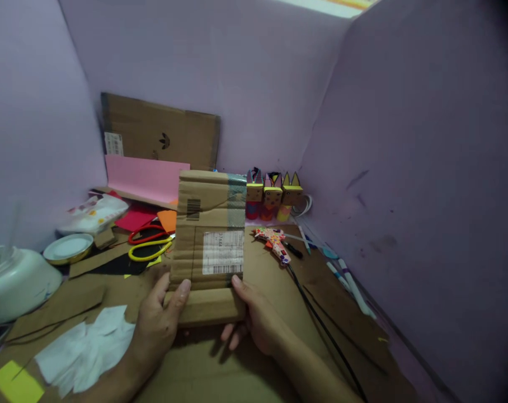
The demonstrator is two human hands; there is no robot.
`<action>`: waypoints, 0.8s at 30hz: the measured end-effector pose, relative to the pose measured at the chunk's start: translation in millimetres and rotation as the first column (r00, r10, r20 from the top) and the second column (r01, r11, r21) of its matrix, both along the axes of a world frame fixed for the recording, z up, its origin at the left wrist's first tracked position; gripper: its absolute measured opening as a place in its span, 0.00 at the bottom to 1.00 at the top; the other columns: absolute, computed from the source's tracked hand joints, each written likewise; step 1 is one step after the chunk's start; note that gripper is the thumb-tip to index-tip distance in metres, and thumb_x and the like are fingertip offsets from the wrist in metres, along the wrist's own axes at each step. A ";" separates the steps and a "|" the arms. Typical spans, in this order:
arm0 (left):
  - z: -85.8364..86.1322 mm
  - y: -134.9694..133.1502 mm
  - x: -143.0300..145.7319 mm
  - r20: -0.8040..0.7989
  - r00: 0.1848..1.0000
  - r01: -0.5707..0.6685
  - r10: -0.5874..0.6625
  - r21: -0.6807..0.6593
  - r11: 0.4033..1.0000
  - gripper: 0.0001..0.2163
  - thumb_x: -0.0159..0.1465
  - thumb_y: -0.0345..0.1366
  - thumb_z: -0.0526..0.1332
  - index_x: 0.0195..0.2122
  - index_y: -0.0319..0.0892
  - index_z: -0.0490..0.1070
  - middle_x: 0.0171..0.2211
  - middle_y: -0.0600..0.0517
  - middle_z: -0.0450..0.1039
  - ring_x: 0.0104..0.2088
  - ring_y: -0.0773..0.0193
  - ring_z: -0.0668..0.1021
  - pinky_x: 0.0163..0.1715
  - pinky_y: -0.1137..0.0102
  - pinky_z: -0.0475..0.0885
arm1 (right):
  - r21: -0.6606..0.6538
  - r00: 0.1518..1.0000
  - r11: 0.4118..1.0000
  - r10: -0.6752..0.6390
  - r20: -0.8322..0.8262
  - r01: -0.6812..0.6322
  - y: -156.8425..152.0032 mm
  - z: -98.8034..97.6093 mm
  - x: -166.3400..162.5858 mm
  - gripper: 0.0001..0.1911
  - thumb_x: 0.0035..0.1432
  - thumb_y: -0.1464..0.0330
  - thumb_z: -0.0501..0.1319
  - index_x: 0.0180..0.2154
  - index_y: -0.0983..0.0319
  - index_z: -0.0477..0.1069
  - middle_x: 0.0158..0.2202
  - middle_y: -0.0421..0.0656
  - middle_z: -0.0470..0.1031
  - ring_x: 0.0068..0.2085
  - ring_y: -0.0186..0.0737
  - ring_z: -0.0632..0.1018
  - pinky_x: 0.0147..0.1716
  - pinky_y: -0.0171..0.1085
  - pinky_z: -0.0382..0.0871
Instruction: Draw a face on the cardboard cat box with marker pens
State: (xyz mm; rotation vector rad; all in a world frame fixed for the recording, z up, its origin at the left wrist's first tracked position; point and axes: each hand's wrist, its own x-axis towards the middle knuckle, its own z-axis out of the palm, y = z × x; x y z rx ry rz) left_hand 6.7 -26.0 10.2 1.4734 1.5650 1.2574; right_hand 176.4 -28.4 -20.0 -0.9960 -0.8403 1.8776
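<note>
Both of my hands hold a folded piece of corrugated cardboard (216, 207) upright above the work surface. It carries a white shipping label, a barcode and a strip of grey tape, and its lower edge is folded toward me. At the lower left corner, my left hand (161, 319) grips with the thumb on the front face. My right hand (258, 313) pinches the lower right corner, thumb in front, with some fingers beneath. Beyond the right hand lies a patterned glue gun (274, 240) with a black cord. Scissors with yellow handles (147, 252) rest left of the cardboard.
Three box-headed figures with pointed ears (273, 196) stand by the back wall. A large cardboard sheet (191, 137) leans there behind pink paper (149, 179). On the left are a white pot (23, 285) and a crumpled white cloth (86, 347). Markers (354, 285) lie at right.
</note>
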 end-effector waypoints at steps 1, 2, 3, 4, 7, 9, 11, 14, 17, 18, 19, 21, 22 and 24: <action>-0.6 -0.1 0.5 -0.012 1.000 0.008 -0.008 0.020 1.000 0.15 0.55 0.49 0.58 0.36 0.43 0.71 0.32 0.49 0.78 0.36 0.54 0.79 0.36 0.69 0.76 | -0.006 1.000 1.000 -0.009 0.015 0.009 0.0 0.0 -0.4 0.30 0.50 0.46 0.58 0.42 0.65 0.66 0.25 0.41 0.75 0.14 0.32 0.73 0.07 0.28 0.65; -1.6 -0.3 1.1 -0.019 1.000 0.015 -0.015 0.030 0.999 0.15 0.55 0.48 0.58 0.36 0.43 0.71 0.33 0.49 0.78 0.37 0.54 0.79 0.38 0.69 0.75 | -0.004 0.999 1.000 -0.025 0.034 0.025 0.0 0.2 -0.9 0.29 0.49 0.46 0.58 0.41 0.65 0.65 0.24 0.39 0.73 0.13 0.31 0.72 0.07 0.28 0.64; -3.2 -0.5 1.8 -0.020 1.000 0.024 -0.023 0.032 0.999 0.15 0.56 0.48 0.59 0.37 0.43 0.71 0.33 0.49 0.78 0.37 0.54 0.79 0.38 0.69 0.75 | 0.005 0.998 0.999 -0.044 0.054 0.044 -0.1 0.7 -1.4 0.29 0.49 0.47 0.59 0.40 0.65 0.65 0.22 0.37 0.71 0.12 0.30 0.70 0.06 0.28 0.62; -5.1 -0.8 2.5 -0.015 0.999 0.032 -0.032 0.028 0.999 0.15 0.56 0.48 0.59 0.38 0.43 0.71 0.34 0.49 0.78 0.37 0.54 0.79 0.39 0.68 0.75 | 0.022 0.995 0.998 -0.065 0.071 0.064 -0.3 1.3 -1.8 0.28 0.48 0.47 0.59 0.39 0.64 0.64 0.20 0.35 0.69 0.12 0.29 0.68 0.06 0.27 0.60; -11.6 -1.7 3.3 0.015 0.998 0.054 -0.054 -0.013 0.998 0.17 0.58 0.48 0.58 0.42 0.43 0.70 0.36 0.49 0.78 0.38 0.55 0.79 0.39 0.68 0.75 | 0.070 0.989 0.993 -0.107 0.099 0.101 -1.6 3.0 -2.5 0.27 0.47 0.47 0.59 0.37 0.63 0.63 0.18 0.33 0.66 0.11 0.26 0.64 0.05 0.24 0.54; -14.7 -2.2 2.9 0.023 0.998 0.052 -0.052 -0.022 0.998 0.18 0.58 0.49 0.58 0.43 0.42 0.70 0.37 0.48 0.78 0.38 0.54 0.79 0.39 0.67 0.75 | 0.097 0.986 0.989 -0.121 0.111 0.111 -2.7 3.4 -2.5 0.28 0.47 0.47 0.60 0.38 0.63 0.64 0.19 0.33 0.67 0.11 0.24 0.64 0.06 0.23 0.50; -15.9 -2.4 2.1 0.008 0.999 0.040 -0.040 0.003 0.999 0.18 0.57 0.48 0.58 0.42 0.42 0.70 0.38 0.48 0.78 0.39 0.54 0.78 0.40 0.66 0.74 | 0.114 0.985 0.988 -0.122 0.120 0.109 -3.7 2.7 -2.4 0.28 0.47 0.46 0.60 0.38 0.63 0.64 0.20 0.33 0.67 0.12 0.24 0.63 0.07 0.23 0.48; -15.2 -2.8 0.9 -0.024 0.999 0.038 -0.037 0.043 0.998 0.16 0.57 0.47 0.58 0.41 0.42 0.70 0.39 0.48 0.78 0.41 0.54 0.78 0.43 0.66 0.73 | 0.123 0.984 0.987 -0.118 0.133 0.101 -4.9 0.8 -1.9 0.27 0.48 0.46 0.59 0.38 0.63 0.64 0.19 0.33 0.65 0.12 0.24 0.63 0.07 0.23 0.48; -14.1 -4.0 1.1 -0.020 0.998 0.053 -0.052 0.057 0.997 0.15 0.57 0.46 0.58 0.41 0.42 0.70 0.38 0.48 0.78 0.41 0.54 0.78 0.42 0.66 0.74 | 0.124 0.982 0.987 -0.118 0.147 0.100 -6.1 0.9 -1.3 0.26 0.49 0.47 0.60 0.37 0.62 0.64 0.20 0.33 0.66 0.13 0.24 0.64 0.08 0.23 0.50; -14.0 -4.7 1.6 -0.016 0.999 0.050 -0.049 0.068 0.996 0.15 0.57 0.46 0.58 0.41 0.42 0.70 0.38 0.48 0.78 0.40 0.54 0.78 0.41 0.66 0.74 | 0.124 0.981 0.987 -0.118 0.151 0.100 -6.5 1.5 -1.1 0.25 0.50 0.48 0.60 0.37 0.62 0.63 0.20 0.33 0.66 0.14 0.24 0.64 0.09 0.23 0.51; -14.0 -5.5 2.3 -0.011 0.999 0.044 -0.044 0.079 0.996 0.15 0.58 0.46 0.58 0.40 0.42 0.70 0.38 0.48 0.78 0.40 0.54 0.78 0.41 0.66 0.73 | 0.124 0.980 0.987 -0.120 0.157 0.101 -6.9 2.3 -1.0 0.24 0.50 0.49 0.60 0.37 0.62 0.63 0.21 0.34 0.66 0.14 0.24 0.64 0.09 0.23 0.52; -14.1 -7.4 4.0 -0.001 1.000 0.023 -0.023 0.094 0.995 0.14 0.59 0.45 0.58 0.41 0.42 0.70 0.39 0.48 0.77 0.40 0.54 0.77 0.43 0.65 0.72 | 0.129 0.977 0.987 -0.121 0.175 0.099 -7.4 3.7 -0.8 0.22 0.51 0.50 0.60 0.37 0.62 0.63 0.21 0.34 0.66 0.15 0.24 0.65 0.10 0.23 0.54; -14.1 -8.4 4.9 0.004 1.000 0.008 -0.009 0.099 0.995 0.14 0.59 0.45 0.58 0.41 0.43 0.70 0.39 0.48 0.77 0.41 0.54 0.77 0.44 0.65 0.72 | 0.136 0.975 0.986 -0.120 0.186 0.096 -7.4 4.0 -0.8 0.22 0.52 0.50 0.59 0.38 0.62 0.63 0.22 0.34 0.67 0.15 0.24 0.65 0.10 0.22 0.54; -14.4 -10.1 6.7 0.012 1.000 -0.007 0.006 0.107 0.994 0.14 0.59 0.45 0.57 0.41 0.43 0.70 0.39 0.49 0.76 0.41 0.54 0.77 0.44 0.64 0.71 | 0.151 0.972 0.985 -0.117 0.202 0.087 -7.0 3.6 -0.9 0.23 0.52 0.50 0.59 0.38 0.62 0.63 0.21 0.34 0.67 0.14 0.24 0.64 0.09 0.22 0.53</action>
